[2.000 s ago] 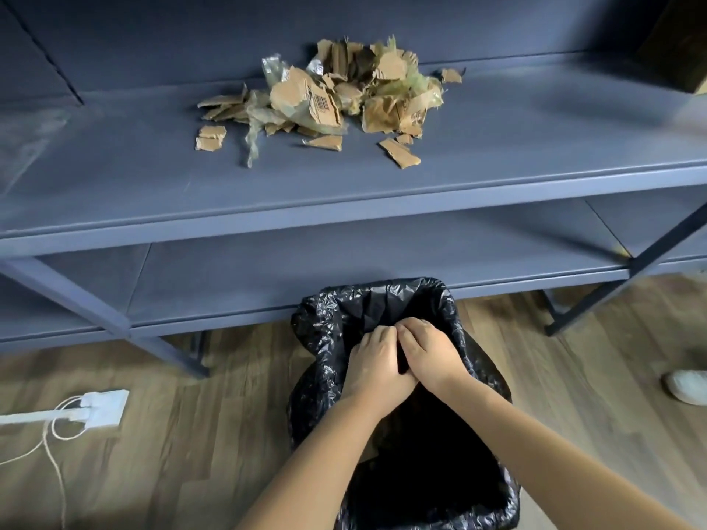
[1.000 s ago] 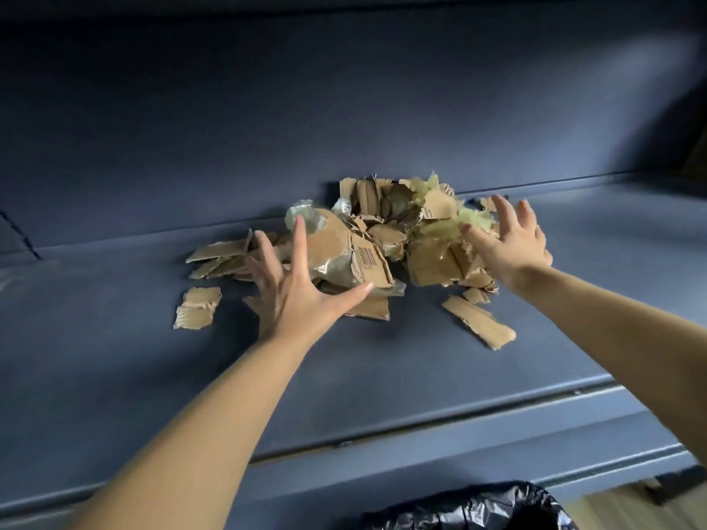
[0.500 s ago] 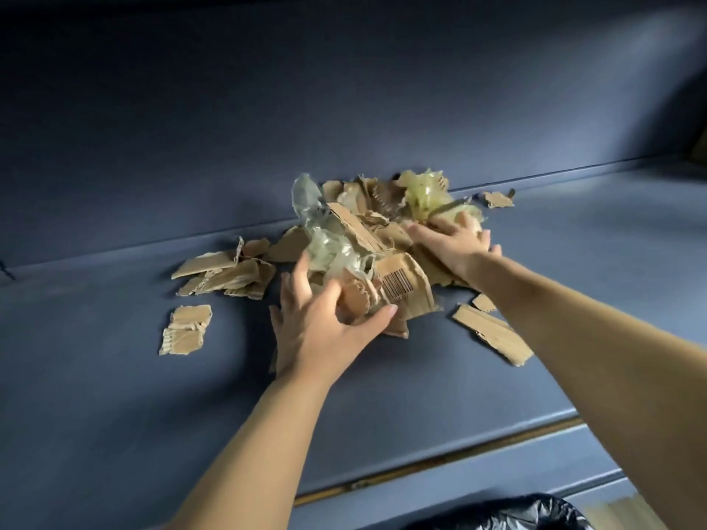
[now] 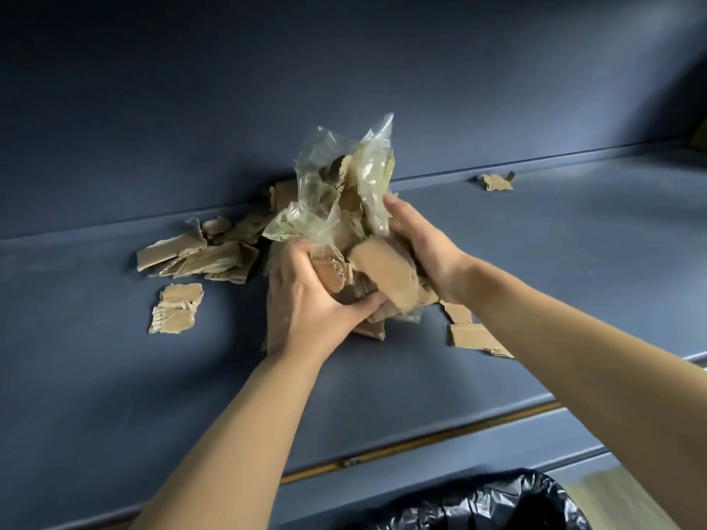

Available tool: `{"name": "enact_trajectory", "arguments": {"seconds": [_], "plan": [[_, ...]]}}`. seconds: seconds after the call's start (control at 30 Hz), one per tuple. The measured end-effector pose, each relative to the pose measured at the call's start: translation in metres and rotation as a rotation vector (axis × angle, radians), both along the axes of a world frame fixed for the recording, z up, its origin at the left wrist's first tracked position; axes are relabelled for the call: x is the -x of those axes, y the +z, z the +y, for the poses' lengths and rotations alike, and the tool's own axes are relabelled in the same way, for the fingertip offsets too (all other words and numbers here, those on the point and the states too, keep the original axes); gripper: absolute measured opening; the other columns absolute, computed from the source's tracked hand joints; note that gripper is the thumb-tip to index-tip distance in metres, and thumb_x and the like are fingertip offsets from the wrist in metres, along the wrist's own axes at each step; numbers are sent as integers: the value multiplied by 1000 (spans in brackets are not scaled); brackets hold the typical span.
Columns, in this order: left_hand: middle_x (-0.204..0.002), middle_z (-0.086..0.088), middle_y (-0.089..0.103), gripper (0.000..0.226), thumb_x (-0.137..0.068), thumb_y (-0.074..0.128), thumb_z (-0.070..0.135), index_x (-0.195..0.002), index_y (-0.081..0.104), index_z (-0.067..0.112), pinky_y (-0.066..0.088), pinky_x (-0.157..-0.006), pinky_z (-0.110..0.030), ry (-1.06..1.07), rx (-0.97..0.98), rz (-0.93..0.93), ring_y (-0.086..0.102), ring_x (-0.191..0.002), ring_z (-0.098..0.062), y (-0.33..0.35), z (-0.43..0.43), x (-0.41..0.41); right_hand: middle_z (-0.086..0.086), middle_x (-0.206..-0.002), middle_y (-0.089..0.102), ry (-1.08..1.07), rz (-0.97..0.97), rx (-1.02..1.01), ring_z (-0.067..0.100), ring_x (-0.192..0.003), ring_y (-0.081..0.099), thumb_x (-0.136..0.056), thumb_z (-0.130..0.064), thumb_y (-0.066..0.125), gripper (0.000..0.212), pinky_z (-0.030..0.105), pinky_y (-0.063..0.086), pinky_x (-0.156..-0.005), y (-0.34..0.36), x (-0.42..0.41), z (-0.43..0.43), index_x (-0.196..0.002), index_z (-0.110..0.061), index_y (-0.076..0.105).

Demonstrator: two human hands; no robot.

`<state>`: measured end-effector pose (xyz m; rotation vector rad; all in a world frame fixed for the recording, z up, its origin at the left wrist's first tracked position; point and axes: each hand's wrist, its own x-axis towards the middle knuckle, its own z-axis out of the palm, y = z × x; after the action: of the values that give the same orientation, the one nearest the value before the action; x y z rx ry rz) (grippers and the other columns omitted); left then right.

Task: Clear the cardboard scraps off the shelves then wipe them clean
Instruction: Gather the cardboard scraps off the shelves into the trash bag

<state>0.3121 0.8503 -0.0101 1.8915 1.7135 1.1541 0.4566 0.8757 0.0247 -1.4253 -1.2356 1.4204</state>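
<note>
blue shelf (image 4: 554, 285), clearing step. your left grip (image 4: 302, 311) and right grip (image 4: 424, 246) squeeze one bundle of cardboard scraps (image 4: 386, 277) and plastic film (image 4: 344, 177) mid-shelf. next: carry it down to the black bin bag (image 4: 478, 503) without shedding. loose scraps (image 4: 191, 258) lie either side.

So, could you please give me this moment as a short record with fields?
left hand: grips the near side of the bundle
right hand: grips its right side
bundle: cardboard scraps and clear plastic, bunched between both hands
loose scraps: pile at left, few singles, lying on the shelf
bin bag: black, below the shelf's front edge
</note>
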Motion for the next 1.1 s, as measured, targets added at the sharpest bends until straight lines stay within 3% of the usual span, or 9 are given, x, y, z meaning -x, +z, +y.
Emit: {"name": "enact_trajectory", "arguments": {"seconds": [0.1,0.2,0.27,0.57,0.63,0.73,0.83,0.97,1.1], "plan": [[-131,-6,38,78,-57,77,25,-121,35,11,37,-98,-39,-6,3,59,32,-124,-24,0,1,-1,-10,-132,44,-12,-82,-153,12,-123,45,-78,-51,62,50,34,34,-109,0,14,-13,-122,-28,56],[-134,-9,35,78,-62,76,25,-124,33,9,36,-95,-40,6,14,92,32,-123,-27,0,1,-2,-6,-117,36,-128,-200,-235,22,-123,40,-77,-40,71,17,39,36,-107,-3,29,-18,-80,-32,56],[-132,-11,35,76,-64,76,24,-123,32,7,37,-89,-39,15,16,91,33,-120,-29,1,-1,-3,-2,-111,36,-142,-227,-281,24,-116,43,-79,-36,69,30,38,39,-103,-3,33,-19,-66,-31,43],[-130,-17,34,71,-66,75,9,-121,31,0,44,-93,-46,5,-147,11,35,-122,-35,7,-5,-18,0,-112,40,-174,-205,-436,11,-91,45,-81,-25,69,17,-2,35,-66,11,30,-22,-78,-21,54],[-130,-16,34,69,-68,74,9,-121,31,1,45,-92,-43,2,-172,14,34,-122,-33,9,-5,-21,1,-114,41,-190,-180,-460,12,-96,45,-81,-23,69,16,1,36,-69,12,26,-24,-86,-15,57],[-129,-17,35,71,-67,75,8,-122,31,-1,45,-91,-42,-7,-204,1,36,-120,-33,14,-4,-26,0,-118,40,-187,-161,-490,10,-98,46,-81,-23,69,28,17,37,-79,17,23,-26,-71,-32,45],[-127,-20,38,72,-65,76,5,-121,32,-3,46,-90,-47,-12,-238,-26,40,-116,-36,19,-4,-31,1,-120,41,-186,-154,-519,8,-106,46,-81,-22,70,28,9,38,-75,27,20,-30,-74,-35,46],[-125,-20,39,74,-62,76,5,-121,31,1,47,-87,-51,-25,-289,-87,44,-111,-40,25,-10,-37,1,-117,41,-203,-153,-562,17,-126,38,-80,-21,71,26,17,38,-85,38,15,-37,-76,-33,47],[-125,-23,39,76,-61,76,3,-121,31,-1,46,-87,-53,-57,-308,-84,42,-113,-41,27,-28,-44,0,-113,40,-190,-145,-552,9,-112,48,-79,-21,71,29,20,38,-89,42,6,-56,-71,-35,47]]}}
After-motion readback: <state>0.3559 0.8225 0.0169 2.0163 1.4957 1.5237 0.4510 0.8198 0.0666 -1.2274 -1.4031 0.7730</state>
